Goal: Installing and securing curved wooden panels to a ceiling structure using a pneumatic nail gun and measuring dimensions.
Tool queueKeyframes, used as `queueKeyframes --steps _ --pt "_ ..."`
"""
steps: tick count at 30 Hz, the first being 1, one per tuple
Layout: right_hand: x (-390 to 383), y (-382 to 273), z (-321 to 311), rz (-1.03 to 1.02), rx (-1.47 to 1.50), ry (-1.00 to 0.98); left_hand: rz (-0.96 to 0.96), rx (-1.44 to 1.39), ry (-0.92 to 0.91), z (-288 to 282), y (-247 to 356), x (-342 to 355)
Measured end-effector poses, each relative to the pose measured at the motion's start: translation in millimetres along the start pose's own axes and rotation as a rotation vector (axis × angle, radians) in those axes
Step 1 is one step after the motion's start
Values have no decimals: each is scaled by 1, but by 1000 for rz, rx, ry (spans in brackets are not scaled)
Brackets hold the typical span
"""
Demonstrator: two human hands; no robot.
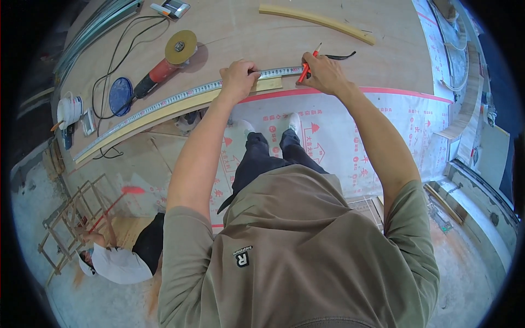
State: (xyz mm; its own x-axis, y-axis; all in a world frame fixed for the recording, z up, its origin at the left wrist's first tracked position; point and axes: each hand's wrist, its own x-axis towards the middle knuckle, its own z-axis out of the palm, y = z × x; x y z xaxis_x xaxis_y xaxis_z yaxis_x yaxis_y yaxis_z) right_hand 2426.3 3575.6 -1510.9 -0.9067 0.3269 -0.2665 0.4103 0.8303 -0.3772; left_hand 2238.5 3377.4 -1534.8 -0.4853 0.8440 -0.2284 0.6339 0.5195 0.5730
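A long steel measuring tape (180,97) stretches along a pale wooden strip (270,84) near the front edge of the board table. My left hand (237,80) is closed, thumb and fingers pinching the tape and strip. At the tape's right end my right hand (326,72) is closed around the red and black tape measure case (303,75). A pencil (318,49) sticks up from the same fingers, tip pointing away. The case is mostly hidden by the hand, and a black strap (342,56) trails from it.
Left on the table lie an angle grinder (161,71) with a cord, a blue round lid-like disc (121,97), a white spool (69,110) and metal profiles (101,31). Another wooden strip (317,23) lies at the back. Lower left, a person in white (123,263) holds a red-headed pole.
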Motion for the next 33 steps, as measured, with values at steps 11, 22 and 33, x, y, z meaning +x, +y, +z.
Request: queueKeyframes --steps 11,22,33 --pt "2 -29 5 -70 105 196 189 117 131 -14 -3 -13" --pt "-84 -20 -24 21 85 -98 -75 155 -162 -108 -19 -144" --pt "-127 -75 16 66 230 -401 196 -13 -308 16 53 -155"
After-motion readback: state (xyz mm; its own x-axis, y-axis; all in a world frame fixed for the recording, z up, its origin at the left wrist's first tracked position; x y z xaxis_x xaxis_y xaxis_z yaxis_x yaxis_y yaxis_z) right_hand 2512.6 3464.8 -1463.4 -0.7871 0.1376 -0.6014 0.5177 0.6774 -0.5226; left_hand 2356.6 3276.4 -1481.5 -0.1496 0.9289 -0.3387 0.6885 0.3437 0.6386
